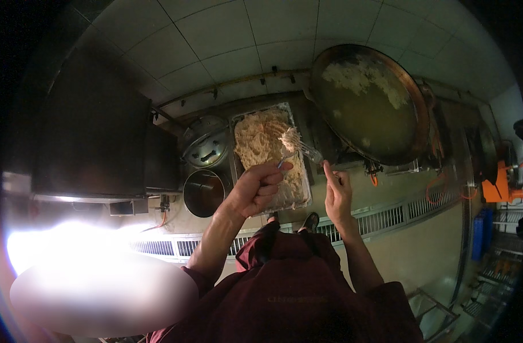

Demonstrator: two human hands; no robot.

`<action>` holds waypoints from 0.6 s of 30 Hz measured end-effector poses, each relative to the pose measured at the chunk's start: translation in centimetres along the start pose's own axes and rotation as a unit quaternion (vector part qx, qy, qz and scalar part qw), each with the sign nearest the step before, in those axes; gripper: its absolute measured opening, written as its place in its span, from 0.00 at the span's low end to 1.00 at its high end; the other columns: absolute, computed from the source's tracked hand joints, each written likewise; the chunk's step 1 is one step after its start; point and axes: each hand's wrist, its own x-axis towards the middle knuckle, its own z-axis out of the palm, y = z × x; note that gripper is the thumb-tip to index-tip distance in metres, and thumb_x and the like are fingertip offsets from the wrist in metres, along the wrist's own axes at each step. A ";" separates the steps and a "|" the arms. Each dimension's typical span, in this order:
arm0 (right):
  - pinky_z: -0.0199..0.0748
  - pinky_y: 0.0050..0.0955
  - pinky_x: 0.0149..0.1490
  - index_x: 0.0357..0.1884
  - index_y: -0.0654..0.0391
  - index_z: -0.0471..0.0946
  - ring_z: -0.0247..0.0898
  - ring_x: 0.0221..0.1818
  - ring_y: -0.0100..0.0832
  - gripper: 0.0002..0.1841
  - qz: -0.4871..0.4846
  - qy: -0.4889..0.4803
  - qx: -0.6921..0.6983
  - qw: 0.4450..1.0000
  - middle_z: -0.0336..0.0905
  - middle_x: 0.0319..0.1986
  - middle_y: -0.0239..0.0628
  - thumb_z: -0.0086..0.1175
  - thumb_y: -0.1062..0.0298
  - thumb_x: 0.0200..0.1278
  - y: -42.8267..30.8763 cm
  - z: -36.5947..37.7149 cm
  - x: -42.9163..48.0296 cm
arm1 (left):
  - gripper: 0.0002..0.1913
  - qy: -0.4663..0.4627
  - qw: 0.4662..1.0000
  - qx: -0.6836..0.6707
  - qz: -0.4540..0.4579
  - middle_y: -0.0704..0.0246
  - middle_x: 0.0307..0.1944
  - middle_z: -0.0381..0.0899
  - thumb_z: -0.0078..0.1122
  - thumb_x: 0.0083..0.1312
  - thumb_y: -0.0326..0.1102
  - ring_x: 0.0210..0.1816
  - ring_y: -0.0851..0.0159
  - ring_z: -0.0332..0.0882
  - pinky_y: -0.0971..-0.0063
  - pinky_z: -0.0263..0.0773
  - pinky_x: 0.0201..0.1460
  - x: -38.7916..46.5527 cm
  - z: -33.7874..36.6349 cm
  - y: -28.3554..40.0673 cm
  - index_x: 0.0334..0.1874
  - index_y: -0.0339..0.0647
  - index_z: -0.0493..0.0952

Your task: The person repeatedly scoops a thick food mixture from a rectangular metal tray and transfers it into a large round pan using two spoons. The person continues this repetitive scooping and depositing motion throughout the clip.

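My left hand [261,186] is closed around the handle of a small metal spoon [287,153], held over a rectangular metal tray [308,191]. A thick, pale, lumpy paste [257,139] fills much of that tray. My right hand [338,193] grips a metal utensil [311,152], fork or spoon, with the index finger stretched along it. Both utensils meet at a clump of the paste [290,139] above the tray's right side. Exactly how the clump rests between them is too small to tell.
Right of the tray stands a wide, tilted-looking pan [418,100] of yellowish liquid with pale pieces floating in it. A deep metal pot [205,193] and a shiny metal lid [208,152] are on the left. A floor drain grate [381,223] crosses behind my feet.
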 end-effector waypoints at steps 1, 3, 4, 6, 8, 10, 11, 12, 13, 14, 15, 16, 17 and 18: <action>0.73 0.38 0.56 0.79 0.44 0.74 0.72 0.47 0.45 0.36 0.019 -0.017 -0.016 1.000 0.76 0.42 0.46 0.52 0.85 0.71 0.0 0.1 0.0 | 0.14 0.003 1.000 -0.001 -0.008 0.84 0.24 0.52 0.44 0.83 0.32 0.17 0.84 0.46 0.87 0.42 0.13 0.1 -0.1 0.0 0.64 0.35 0.73; 0.73 0.38 0.57 0.79 0.43 0.72 0.73 0.47 0.45 0.37 0.026 -0.026 -0.015 0.999 0.75 0.42 0.45 0.52 0.85 0.71 0.0 0.4 0.2 | 0.14 0.009 1.000 -0.009 -0.009 0.84 0.24 0.52 0.44 0.83 0.32 0.17 0.84 0.46 0.87 0.42 0.12 0.3 0.0 -0.1 0.64 0.35 0.73; 0.70 0.34 0.51 0.80 0.45 0.72 0.69 0.43 0.40 0.36 0.006 -0.014 -0.014 1.000 0.72 0.41 0.42 0.51 0.85 0.72 0.0 0.4 0.4 | 0.14 0.012 1.000 -0.016 -0.002 0.84 0.24 0.52 0.44 0.83 0.32 0.17 0.84 0.46 0.87 0.42 0.12 0.4 0.1 -0.1 0.64 0.35 0.73; 0.66 0.25 0.41 0.80 0.49 0.71 0.62 0.36 0.31 0.33 -0.026 0.013 0.002 1.000 0.65 0.38 0.37 0.49 0.86 0.76 -0.1 0.5 1.0 | 0.15 0.031 0.999 0.008 0.009 0.84 0.24 0.52 0.44 0.82 0.32 0.16 0.84 0.46 0.87 0.42 0.12 0.5 0.4 -0.1 0.64 0.35 0.73; 0.66 0.25 0.41 0.81 0.49 0.70 0.62 0.36 0.31 0.33 -0.008 0.016 0.002 1.000 0.64 0.37 0.36 0.49 0.86 0.76 -0.4 0.3 1.4 | 0.15 0.067 0.995 0.069 0.015 0.84 0.24 0.52 0.44 0.82 0.32 0.16 0.83 0.47 0.86 0.42 0.13 0.5 0.6 -0.1 0.64 0.35 0.73; 0.66 0.26 0.41 0.81 0.49 0.69 0.61 0.36 0.30 0.33 0.007 0.008 0.010 1.000 0.64 0.36 0.36 0.48 0.85 0.77 -0.8 0.0 1.6 | 0.15 0.060 0.990 0.128 0.019 0.84 0.24 0.52 0.44 0.82 0.33 0.16 0.83 0.47 0.85 0.43 0.13 0.7 0.9 0.1 0.64 0.35 0.73; 0.66 0.26 0.42 0.81 0.49 0.69 0.61 0.36 0.31 0.33 0.012 -0.005 0.016 1.000 0.64 0.35 0.36 0.48 0.85 0.77 -0.9 -0.2 1.7 | 0.15 0.056 0.986 0.156 0.020 0.84 0.23 0.52 0.44 0.82 0.33 0.16 0.83 0.47 0.85 0.43 0.13 0.8 1.0 0.2 0.63 0.35 0.73; 0.66 0.26 0.42 0.82 0.49 0.68 0.61 0.35 0.31 0.33 0.022 -0.018 0.023 0.999 0.63 0.35 0.36 0.48 0.85 0.77 -1.0 -0.3 1.8 | 0.15 0.058 0.987 0.149 0.022 0.84 0.23 0.53 0.44 0.82 0.33 0.16 0.83 0.48 0.84 0.43 0.13 0.9 1.0 0.4 0.63 0.35 0.73; 0.66 0.27 0.42 0.81 0.49 0.68 0.61 0.35 0.31 0.33 0.014 -0.013 0.021 1.000 0.63 0.34 0.36 0.47 0.85 0.78 -1.0 -0.5 1.9 | 0.15 0.060 0.988 0.142 0.026 0.84 0.23 0.53 0.43 0.82 0.34 0.16 0.83 0.48 0.84 0.43 0.14 1.0 1.1 0.5 0.63 0.35 0.73; 0.66 0.27 0.42 0.81 0.49 0.69 0.60 0.35 0.31 0.32 0.010 -0.010 0.020 1.000 0.63 0.34 0.35 0.47 0.84 0.78 -1.0 -0.6 2.1 | 0.15 0.066 0.988 0.139 0.028 0.84 0.23 0.53 0.43 0.82 0.34 0.16 0.82 0.48 0.83 0.43 0.14 1.1 1.1 0.7 0.63 0.35 0.73; 0.66 0.28 0.42 0.81 0.49 0.69 0.60 0.35 0.31 0.32 -0.005 0.003 0.030 1.000 0.62 0.34 0.35 0.47 0.84 0.79 -1.1 -0.8 2.2 | 0.15 0.066 0.986 0.151 0.034 0.84 0.23 0.53 0.43 0.82 0.34 0.17 0.83 0.48 0.83 0.43 0.14 1.3 1.2 0.8 0.63 0.35 0.74; 0.66 0.28 0.43 0.81 0.50 0.69 0.61 0.35 0.31 0.32 0.008 0.006 0.030 0.999 0.64 0.34 0.36 0.46 0.83 0.79 -0.9 -1.0 2.4 | 0.15 0.070 0.983 0.167 0.038 0.84 0.23 0.53 0.43 0.82 0.34 0.17 0.83 0.48 0.83 0.43 0.15 1.5 1.3 0.8 0.62 0.35 0.74; 0.67 0.29 0.43 0.81 0.50 0.69 0.61 0.35 0.32 0.31 0.012 0.018 0.040 0.999 0.65 0.34 0.36 0.46 0.83 0.79 -0.9 -1.1 2.7 | 0.15 0.073 0.981 0.177 0.040 0.84 0.23 0.53 0.43 0.82 0.34 0.17 0.83 0.48 0.83 0.43 0.15 1.6 1.3 0.9 0.62 0.35 0.75; 0.67 0.29 0.44 0.81 0.50 0.69 0.62 0.35 0.32 0.31 0.042 0.014 0.045 0.998 0.66 0.35 0.37 0.46 0.83 0.80 -0.8 -1.4 2.6 | 0.15 0.079 0.973 0.212 0.043 0.84 0.23 0.53 0.43 0.82 0.34 0.17 0.83 0.48 0.83 0.43 0.15 2.0 1.4 0.7 0.61 0.35 0.75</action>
